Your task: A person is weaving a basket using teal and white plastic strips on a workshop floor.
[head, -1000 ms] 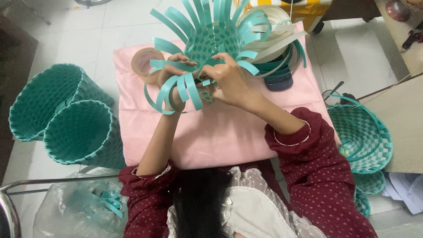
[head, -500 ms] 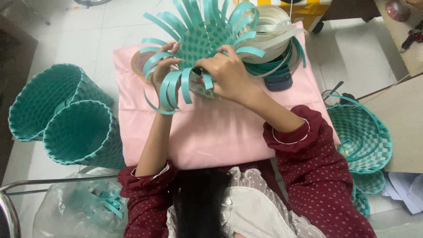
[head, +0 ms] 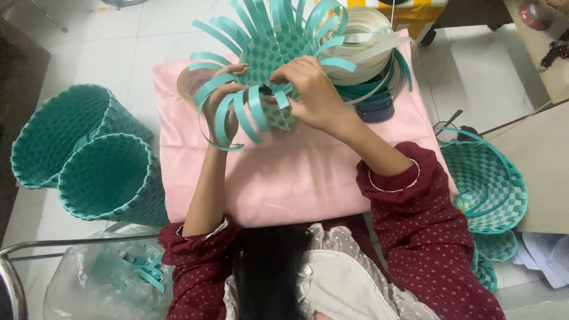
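The head view looks down on a half-woven teal basket [head: 272, 65] held above a pink cloth [head: 284, 178], its loose strips fanning upward and curling over toward the person. Compared with a second ago, the basket has been lifted and tipped further away, and both hands have shifted up with it. The left hand [head: 228, 106] now sits behind a row of curled strips [head: 237, 115] at the near rim, its grip closed around the basket's edge, though the strips hide most of the fingers, so how firmly it clasps is hard to tell. The right hand [head: 311, 92] has moved from the side toward the middle of the rim and now pinches one strip end between thumb and fingertips. The weaving along the rim looks to be in progress, with many strips still free.

The cloth covers a low bench or cushion set on a pale tiled floor [head: 154, 29]. A tape roll [head: 191, 83] lies on the cloth just beside the left hand, and coils of white and teal strip [head: 370, 50] sit behind the basket. Two finished teal baskets [head: 89, 160] lie on their sides at the left, a clear plastic bag [head: 101, 278] holds strip offcuts near the bottom, and stacked woven baskets [head: 486, 184] rest at the right.
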